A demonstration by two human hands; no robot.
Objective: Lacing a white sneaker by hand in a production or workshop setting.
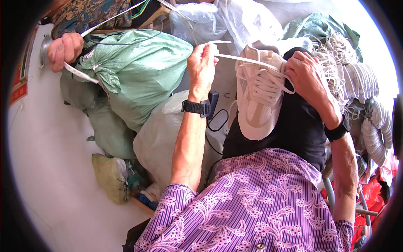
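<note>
A beige and white sneaker point(257, 105) rests on my dark-trousered lap, its toe pointing toward me. Crossed laces run up its front, with a loose loop hanging at the right side. My left hand point(201, 65) is closed in a pinch on a white shoelace point(241, 59), which stretches taut to the top of the shoe; a short end sticks out past the fingers. Against the shoe's upper right edge, my right hand point(306, 75) is closed with curled fingers, gripping the side near the eyelets. Its fingertips are partly hidden.
At the far left another person's hand point(65, 50) holds white laces. Green sacks point(138, 67) and a whitish sack point(161, 138) stand to my left. Clear plastic bags point(226, 21) lie ahead. Bundled white laces point(359, 80) hang at right, above red bags point(371, 197).
</note>
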